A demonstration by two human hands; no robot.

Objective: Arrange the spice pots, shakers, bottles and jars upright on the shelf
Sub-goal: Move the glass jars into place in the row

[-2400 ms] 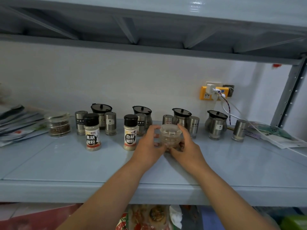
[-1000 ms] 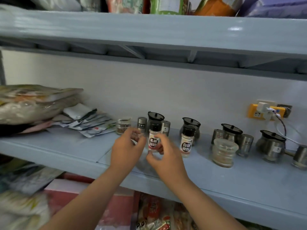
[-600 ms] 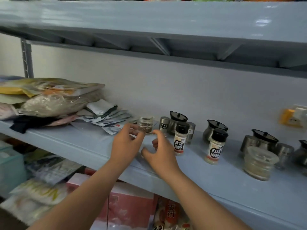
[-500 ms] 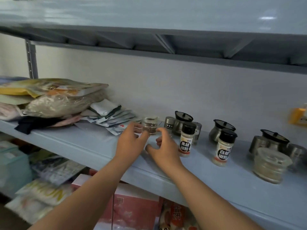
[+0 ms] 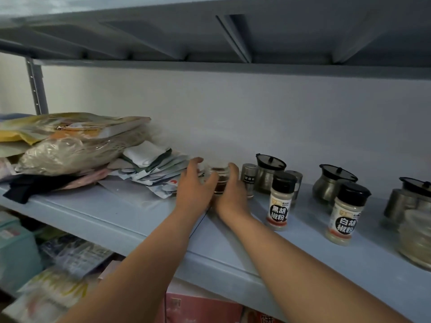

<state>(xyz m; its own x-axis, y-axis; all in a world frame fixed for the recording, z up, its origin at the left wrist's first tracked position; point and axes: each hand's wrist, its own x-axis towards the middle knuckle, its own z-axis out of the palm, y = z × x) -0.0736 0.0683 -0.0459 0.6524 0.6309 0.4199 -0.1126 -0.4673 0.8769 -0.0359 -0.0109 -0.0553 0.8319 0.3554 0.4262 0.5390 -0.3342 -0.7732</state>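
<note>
A small glass jar [image 5: 218, 177] with dark spice stands upright on the pale blue shelf [image 5: 130, 217]. My left hand [image 5: 194, 187] curls round its left side and my right hand [image 5: 231, 192] round its right side, so both grip it. To its right stand a steel shaker [image 5: 248, 178], a black-lidded steel pot [image 5: 268, 173], a black pepper bottle [image 5: 281, 201], a second steel pot [image 5: 331, 181] and a white pepper bottle [image 5: 345, 213], all upright. A clear glass jar [image 5: 417, 238] with pale contents sits at the far right, partly cut off.
A heap of sachets [image 5: 151, 173] and stuffed plastic bags [image 5: 70, 145] fills the shelf's left part, right beside my left hand. The upper shelf [image 5: 210, 36] hangs close overhead. Packets and a teal box [image 5: 16, 250] lie on the shelf below.
Both hands left the clear jar at the right, passed the black pepper bottle and moved left and back, closing round the small dark-spice jar. The camera swung left.
</note>
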